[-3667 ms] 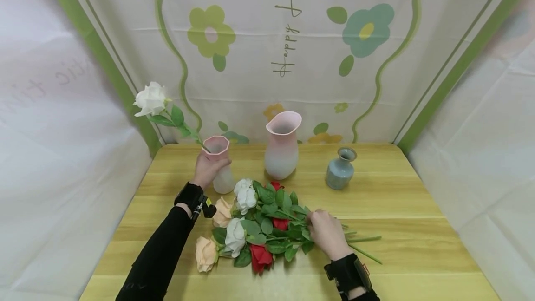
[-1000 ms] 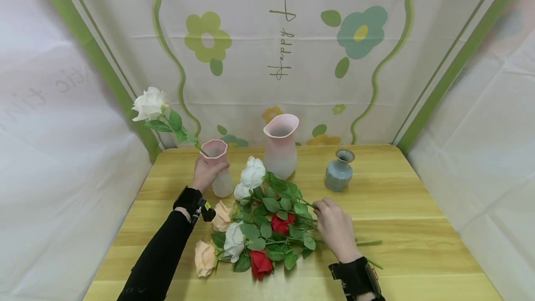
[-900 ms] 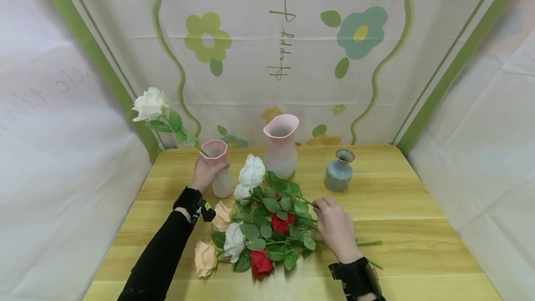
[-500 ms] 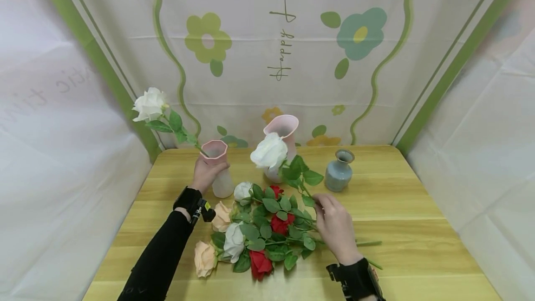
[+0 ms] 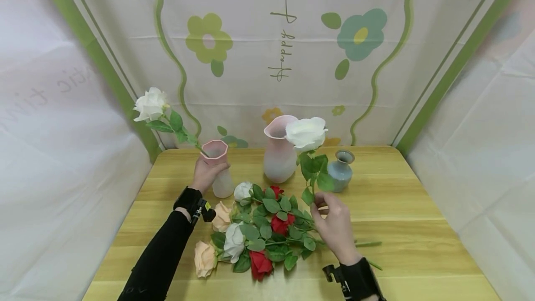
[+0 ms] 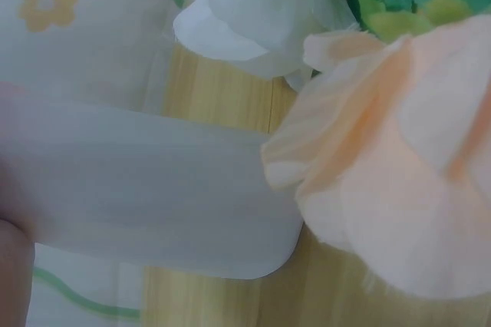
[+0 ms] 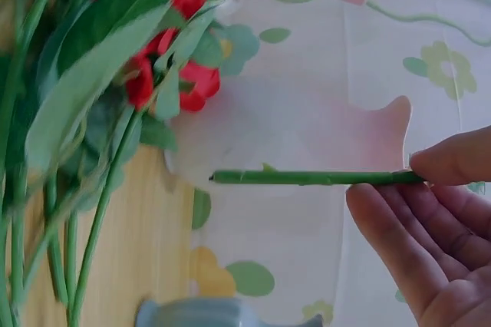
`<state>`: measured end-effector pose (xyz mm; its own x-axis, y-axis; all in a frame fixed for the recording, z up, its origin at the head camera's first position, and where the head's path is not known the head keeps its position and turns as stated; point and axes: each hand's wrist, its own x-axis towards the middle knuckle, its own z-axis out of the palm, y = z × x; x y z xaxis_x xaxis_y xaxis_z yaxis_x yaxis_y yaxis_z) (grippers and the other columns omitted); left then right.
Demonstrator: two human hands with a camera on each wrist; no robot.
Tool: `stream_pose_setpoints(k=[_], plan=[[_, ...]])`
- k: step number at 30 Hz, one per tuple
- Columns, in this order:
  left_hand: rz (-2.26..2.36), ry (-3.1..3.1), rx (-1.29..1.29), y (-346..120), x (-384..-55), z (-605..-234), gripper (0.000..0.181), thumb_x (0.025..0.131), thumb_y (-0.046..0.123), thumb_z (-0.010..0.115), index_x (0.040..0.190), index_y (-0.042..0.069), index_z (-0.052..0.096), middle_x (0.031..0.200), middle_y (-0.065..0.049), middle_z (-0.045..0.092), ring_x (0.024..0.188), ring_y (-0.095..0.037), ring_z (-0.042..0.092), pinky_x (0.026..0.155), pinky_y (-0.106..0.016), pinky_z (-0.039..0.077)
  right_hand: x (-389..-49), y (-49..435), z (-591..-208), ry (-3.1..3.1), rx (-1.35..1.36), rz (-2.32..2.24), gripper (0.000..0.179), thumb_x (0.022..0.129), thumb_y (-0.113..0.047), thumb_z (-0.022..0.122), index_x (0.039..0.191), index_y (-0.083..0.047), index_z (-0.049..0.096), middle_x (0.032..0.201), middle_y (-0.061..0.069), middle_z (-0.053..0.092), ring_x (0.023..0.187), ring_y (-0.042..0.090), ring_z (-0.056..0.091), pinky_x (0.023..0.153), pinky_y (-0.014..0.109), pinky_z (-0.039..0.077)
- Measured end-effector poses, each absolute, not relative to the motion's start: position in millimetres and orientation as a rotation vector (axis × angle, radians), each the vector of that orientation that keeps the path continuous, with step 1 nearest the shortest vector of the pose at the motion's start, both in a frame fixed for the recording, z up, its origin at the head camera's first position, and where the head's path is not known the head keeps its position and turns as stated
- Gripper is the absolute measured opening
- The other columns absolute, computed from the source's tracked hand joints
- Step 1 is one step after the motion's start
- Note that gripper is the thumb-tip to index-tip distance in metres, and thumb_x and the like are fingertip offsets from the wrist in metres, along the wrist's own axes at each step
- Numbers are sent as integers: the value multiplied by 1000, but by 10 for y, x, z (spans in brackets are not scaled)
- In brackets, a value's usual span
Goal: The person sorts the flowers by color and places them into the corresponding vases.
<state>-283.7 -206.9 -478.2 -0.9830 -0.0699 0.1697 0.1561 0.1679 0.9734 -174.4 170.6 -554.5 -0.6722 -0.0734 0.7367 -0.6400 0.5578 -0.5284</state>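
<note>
Fingers [image 7: 391, 233] of the right hand [image 5: 334, 222], right of centre: they pinch the stem [image 7: 307, 178] of a white rose [image 5: 306, 134]. The rose's long axis is nearly upright in the head view, bloom uppermost; in the right wrist view the bare stem end points left, toward the tabletop [image 5: 401, 199], and stays clear of it. The left vase [image 5: 224, 182] has its open mouth left of and above these fingers in the frame; the left hand [image 5: 205, 174] is nearer to it, curled round its upper part. In it a second white rose [image 5: 151, 105] leans to the upper left. The tall vase [image 5: 279, 161] stands near centre; the blue vase [image 5: 343, 173], right of it, is partly behind the held rose's leaves. A pile of roses [image 5: 260, 231] lies at lower centre, stems to the right.
</note>
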Motion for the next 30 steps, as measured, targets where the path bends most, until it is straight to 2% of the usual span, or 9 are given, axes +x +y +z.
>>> stream_pose_setpoints(k=[2,4,7,10,14,22,30], plan=[[-1919,-2260,-89,-2071,-2837,-4781,72,82,4,77,143,5,40,134,-15,48,118,-30,49,97,-45,43,-1725,1680,-5481,-2106,582,1162,23,99,-16,60,121,-10,62,104,7,63,90,19,65,72,25,55],[-1917,-2257,-89,-2071,-2838,-4783,72,81,4,77,143,5,40,133,-16,48,117,-30,49,97,-45,43,-1693,1632,-5372,-2125,551,1173,24,96,-17,65,119,-12,64,100,4,64,85,17,65,65,24,55],[-1916,-2248,-95,-2073,-2841,-4786,72,80,3,77,142,4,40,133,-16,48,116,-31,49,96,-45,43,-1790,1621,-5510,-2125,526,1251,30,93,-13,70,123,-12,63,103,5,64,86,18,65,66,27,56],[-1912,-2250,-93,-2073,-2851,-4796,72,80,3,78,142,4,41,132,-16,49,116,-31,49,96,-45,43,-2015,1662,-5948,-2145,456,1224,38,93,-22,71,129,-24,59,109,-7,62,90,9,64,69,22,55],[-1908,-2255,-91,-2061,-2857,-4800,71,80,4,78,141,4,42,131,-16,49,116,-31,50,96,-45,44,-2107,1641,-6090,-2144,423,1318,42,95,-24,69,134,-27,56,112,-7,61,93,13,64,74,26,56],[-1935,-2262,-92,-2006,-2785,-4675,69,81,1,77,141,1,42,132,-19,49,116,-33,49,96,-45,43,-2160,1609,-6034,-2135,444,1306,36,96,-23,67,131,-28,58,111,-8,62,89,12,65,73,26,56],[-1907,-2253,-107,-2030,-2853,-4789,71,81,1,77,141,5,42,132,-16,49,116,-31,49,97,-46,43,-2392,1476,-5942,-2066,499,1411,34,98,-21,64,131,-26,58,116,-6,61,97,16,65,76,29,56]])
